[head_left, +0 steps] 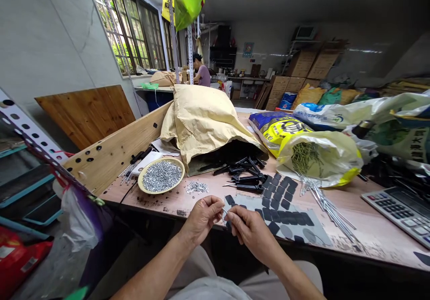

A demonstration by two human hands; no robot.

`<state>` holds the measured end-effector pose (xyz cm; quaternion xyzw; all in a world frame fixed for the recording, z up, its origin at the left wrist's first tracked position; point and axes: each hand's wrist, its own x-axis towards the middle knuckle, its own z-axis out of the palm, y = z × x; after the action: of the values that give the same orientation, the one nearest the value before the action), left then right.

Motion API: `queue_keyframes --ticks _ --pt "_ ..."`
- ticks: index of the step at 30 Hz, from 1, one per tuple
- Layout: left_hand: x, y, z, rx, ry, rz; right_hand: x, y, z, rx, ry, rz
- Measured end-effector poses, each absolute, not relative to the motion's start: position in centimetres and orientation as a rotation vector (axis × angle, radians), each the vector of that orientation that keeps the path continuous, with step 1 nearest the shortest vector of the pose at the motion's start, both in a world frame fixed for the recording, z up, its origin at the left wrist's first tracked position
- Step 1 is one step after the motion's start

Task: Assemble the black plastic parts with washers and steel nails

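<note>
Fingertips of left hand (201, 218) and right hand (250, 229) pinch thin metal pin (224, 210); likely light, stiff, slippery, so grip its ends.

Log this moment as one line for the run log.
left hand: pinching thin metal piece | right hand: pinching same piece | nearby: pad sheet, bowl of washers

- A long wooden workbench (369, 233), its top scuffed and stained, with a raised board along the left edge.
- A shallow bowl (161, 175) of small silvery washers, with a loose heap of washers (197, 186) just beside it.
- A tan paper sack (201, 121) on its side, with black plastic parts (247, 170) spilling from its mouth.
- A grey sheet (285, 215) dotted with dark pads, at the near edge.
- A yellow bag (316, 152) of thin metal rods, with loose rods (331, 208) fanned out before it.
- A calculator (399, 208) at far right.
</note>
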<state>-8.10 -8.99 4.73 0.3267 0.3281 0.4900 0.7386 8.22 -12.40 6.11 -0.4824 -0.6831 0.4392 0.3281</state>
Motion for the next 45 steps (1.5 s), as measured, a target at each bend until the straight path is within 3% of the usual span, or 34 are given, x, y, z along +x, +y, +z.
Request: queue_keyframes --ticks 2,5,12,15,19,28,41,45 --pt "-8.1 -9.0 4.6 0.780 0.741 1.087 8.2 -12.3 5.9 -1.214 -1.648 1.385" --pt "-8.0 -9.0 4.4 0.844 0.771 1.093 8.2 -12.3 5.5 -1.220 -1.641 1.360" --pt "-7.9 -8.7 4.4 0.759 0.804 1.063 8.5 -12.1 5.7 -1.383 -2.080 0.536" --pt "-7.9 -8.6 4.5 0.744 0.803 1.084 8.4 -12.1 5.7 -1.432 -2.152 0.342" --pt "-8.0 -8.6 4.8 0.738 0.776 1.123 8.3 -12.0 6.2 -1.428 -2.109 0.431" --pt "-8.6 -8.5 4.4 0.657 0.693 1.028 8.2 -11.9 6.4 -1.313 -1.780 1.108" --pt "-7.9 -8.4 4.4 0.823 0.828 1.079 8.0 -11.9 5.6 -1.460 -2.013 0.525" --pt "-7.8 -8.4 4.4 0.799 0.775 1.088 8.1 -12.0 5.7 -1.407 -1.960 0.697"
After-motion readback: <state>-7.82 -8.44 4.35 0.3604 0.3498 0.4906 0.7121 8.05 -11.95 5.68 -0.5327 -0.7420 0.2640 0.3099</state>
